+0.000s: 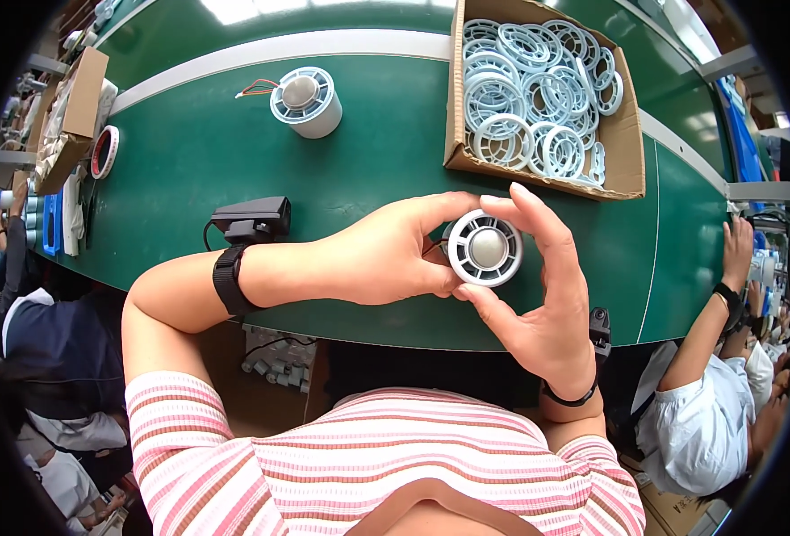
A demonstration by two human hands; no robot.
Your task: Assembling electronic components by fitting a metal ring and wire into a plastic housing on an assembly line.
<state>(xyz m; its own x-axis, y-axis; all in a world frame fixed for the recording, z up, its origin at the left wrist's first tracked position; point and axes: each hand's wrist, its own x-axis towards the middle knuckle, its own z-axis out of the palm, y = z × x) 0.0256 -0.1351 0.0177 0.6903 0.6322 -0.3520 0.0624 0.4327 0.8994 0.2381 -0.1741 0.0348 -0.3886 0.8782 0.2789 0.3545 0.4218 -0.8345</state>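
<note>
Between my two hands is a small round motor unit (488,248) with a white slotted ring around a silver-grey hub. My left hand (395,250) grips it from the left side, thumb below and fingers above. My right hand (542,290) pinches the ring's rim between thumb and fingertips on the right. A little dark wire shows beside my left fingers; the unit's underside is hidden. Farther back stands a similar white cylindrical unit (316,123) with a grey hub and thin red and dark wires running left. White slotted rings (551,98) fill a box at the back right.
The cardboard box (455,134) stands on the green table (386,179). A roll of tape (104,152) lies at the left, near another carton (80,121). A black device (252,219) sits behind my left forearm. Other people work at both sides, one in a light shirt (694,420).
</note>
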